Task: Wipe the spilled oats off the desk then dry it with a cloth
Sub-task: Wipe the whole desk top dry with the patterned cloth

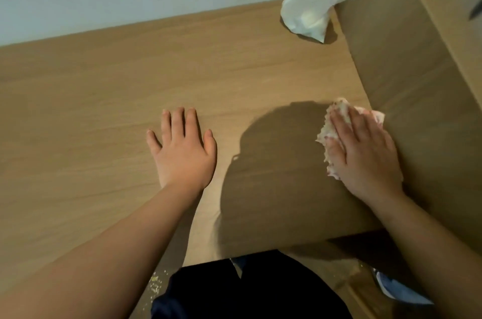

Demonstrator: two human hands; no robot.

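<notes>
Left hand [182, 151] lies flat, grip apart, on wood-grain tabletop [91, 84]; right hand [365, 154], grip apart, presses crumpled, frayed cloth [325, 133].

Light is running dim and warm, coming from above and behind the person. A broad dark shadow [273, 175] is lying on the desk [78, 89] between the left hand [182, 149] and the right hand [365, 154], the left one catching more light. The wide lens is bowing the desk's far edge. Detail is looking soft and smeared throughout; the top right corner is going near black
</notes>
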